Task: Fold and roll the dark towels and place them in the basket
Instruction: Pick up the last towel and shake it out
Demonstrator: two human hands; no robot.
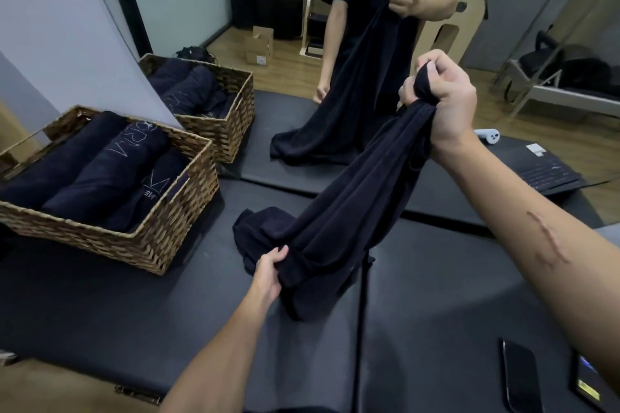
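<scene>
Here, both grips, left hand [268, 273] and right hand [443, 100], tight on towel [339, 211].

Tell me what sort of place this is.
Probably a Pilates or fitness studio: a large wall mirror behind the black padded table, a wooden arched exercise barrel reflected in it, and a woven wicker basket of rolled dark towels.

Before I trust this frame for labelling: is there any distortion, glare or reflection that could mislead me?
Head view: wide-angle bending curves the wall edge and stretches the right forearm; a mirror behind the table doubles the basket, the towel and both hands, left hand and right hand; soft sheen on the dark table; the towel's folds are nearly lost in darkness; the phone shows glare.
</scene>
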